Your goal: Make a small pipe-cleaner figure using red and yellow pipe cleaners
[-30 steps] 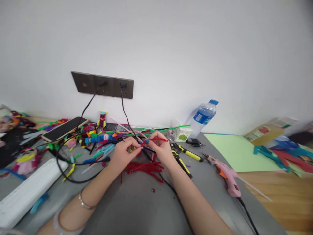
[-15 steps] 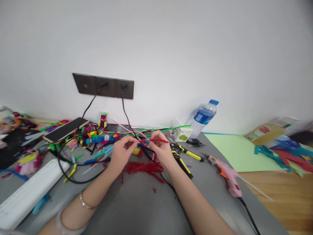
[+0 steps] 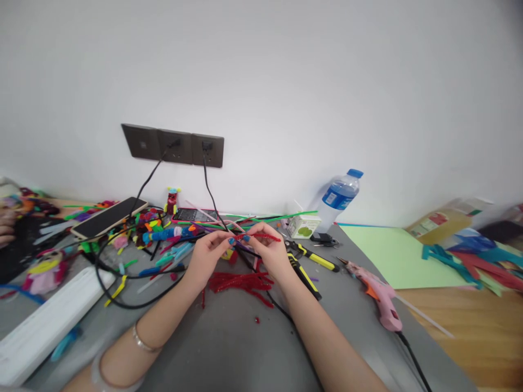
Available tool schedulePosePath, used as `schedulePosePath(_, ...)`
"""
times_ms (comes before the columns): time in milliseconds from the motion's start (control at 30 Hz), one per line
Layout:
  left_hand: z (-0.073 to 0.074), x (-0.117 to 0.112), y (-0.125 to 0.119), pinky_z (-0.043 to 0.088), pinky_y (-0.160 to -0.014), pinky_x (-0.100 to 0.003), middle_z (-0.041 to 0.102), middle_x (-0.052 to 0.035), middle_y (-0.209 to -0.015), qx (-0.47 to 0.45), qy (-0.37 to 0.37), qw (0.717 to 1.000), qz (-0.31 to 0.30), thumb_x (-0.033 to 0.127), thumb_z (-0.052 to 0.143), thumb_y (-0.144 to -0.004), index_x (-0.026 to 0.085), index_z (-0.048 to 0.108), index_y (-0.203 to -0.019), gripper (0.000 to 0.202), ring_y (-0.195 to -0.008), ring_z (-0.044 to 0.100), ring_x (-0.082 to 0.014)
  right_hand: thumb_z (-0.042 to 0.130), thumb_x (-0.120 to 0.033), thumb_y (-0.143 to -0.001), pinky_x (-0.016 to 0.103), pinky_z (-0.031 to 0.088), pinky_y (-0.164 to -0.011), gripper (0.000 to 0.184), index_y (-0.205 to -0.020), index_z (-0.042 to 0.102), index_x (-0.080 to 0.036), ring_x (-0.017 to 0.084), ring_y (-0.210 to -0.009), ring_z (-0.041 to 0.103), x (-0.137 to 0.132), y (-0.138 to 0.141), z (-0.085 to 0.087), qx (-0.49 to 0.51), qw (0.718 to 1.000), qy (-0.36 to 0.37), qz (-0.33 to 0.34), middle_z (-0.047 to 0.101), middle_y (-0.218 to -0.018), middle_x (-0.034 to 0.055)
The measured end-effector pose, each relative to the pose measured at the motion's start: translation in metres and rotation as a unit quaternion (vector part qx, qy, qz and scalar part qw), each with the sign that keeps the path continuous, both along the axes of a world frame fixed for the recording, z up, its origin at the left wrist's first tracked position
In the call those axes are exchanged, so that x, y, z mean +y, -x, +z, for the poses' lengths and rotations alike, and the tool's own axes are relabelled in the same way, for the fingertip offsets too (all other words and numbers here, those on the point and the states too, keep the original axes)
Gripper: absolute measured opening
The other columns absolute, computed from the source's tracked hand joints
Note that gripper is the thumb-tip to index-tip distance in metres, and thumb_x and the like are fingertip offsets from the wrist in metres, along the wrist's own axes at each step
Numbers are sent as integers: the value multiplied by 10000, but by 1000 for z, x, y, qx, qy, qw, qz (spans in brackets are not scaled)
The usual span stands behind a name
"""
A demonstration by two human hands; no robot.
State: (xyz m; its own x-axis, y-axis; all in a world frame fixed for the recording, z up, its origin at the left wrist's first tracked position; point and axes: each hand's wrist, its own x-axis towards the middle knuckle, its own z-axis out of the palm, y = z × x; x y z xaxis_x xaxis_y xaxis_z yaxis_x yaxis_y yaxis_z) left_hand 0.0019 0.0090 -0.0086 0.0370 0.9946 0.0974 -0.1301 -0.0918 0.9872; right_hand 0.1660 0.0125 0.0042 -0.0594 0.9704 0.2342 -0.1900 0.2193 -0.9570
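Between my two hands runs a short length of red pipe cleaner, held above the table. My left hand pinches its left end between thumb and index finger. My right hand grips it a little further right, and the free end sticks out past the knuckles. Below my hands lies a loose bunch of red pipe cleaners. A tiny red scrap is on the grey table. Yellow-and-black pliers rest just right of my right hand.
On the right lie a pink glue gun and green paper. A water bottle and a small box stand by the wall. Leftward are a phone, a white power strip, black cables and craft pieces. Another person's hand shows far left.
My hands keep their pinch on the red pipe cleaner with barely any movement; the fingertips sit slightly differently. The view shifts slightly. Another person's hand shows more clearly at the far left.
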Motion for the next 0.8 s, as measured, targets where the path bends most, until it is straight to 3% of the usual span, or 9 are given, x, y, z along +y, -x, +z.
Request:
schedulePosePath(167, 3, -2, -4, 513, -623, -205, 716, -35, -766, -164, 79, 983, -2, 339, 856, -605, 145, 749, -835, 320, -714, 646, -132, 706, -214, -737, 278, 487, -667, 86, -698, 629, -215, 151, -710, 606, -3, 3, 1, -39, 993, -97, -50, 630, -727, -7)
schedulePosePath(300, 6, -4, -6, 518, -590, -192, 715, -25, -750, -267, 123, 955, -24, 269, 898, -557, 141, 743, -842, 349, -672, 638, -108, 634, -127, -798, 315, 489, -703, 131, -718, 635, -231, 174, -742, 612, -12, 7, 4, -101, 968, -207, -99, 636, -740, 10)
schedulePosePath(433, 5, -5, -6, 511, -562, -190, 719, -25, -741, -322, 151, 934, -38, 251, 908, -556, 151, 737, -837, 344, -648, 636, -105, 613, -129, -861, 345, 495, -738, 158, -768, 661, -246, 196, -796, 639, -21, 8, 4, -182, 938, -287, -71, 675, -805, 31)
schedulePosePath(800, 3, -8, -7, 501, -612, -210, 695, 2, -744, -306, 146, 938, -70, 218, 890, -591, 149, 709, -756, 255, -656, 609, -92, 604, -141, -880, 330, 486, -753, 140, -833, 680, -249, 191, -839, 621, -20, 5, 1, -219, 932, -283, -59, 647, -880, 42)
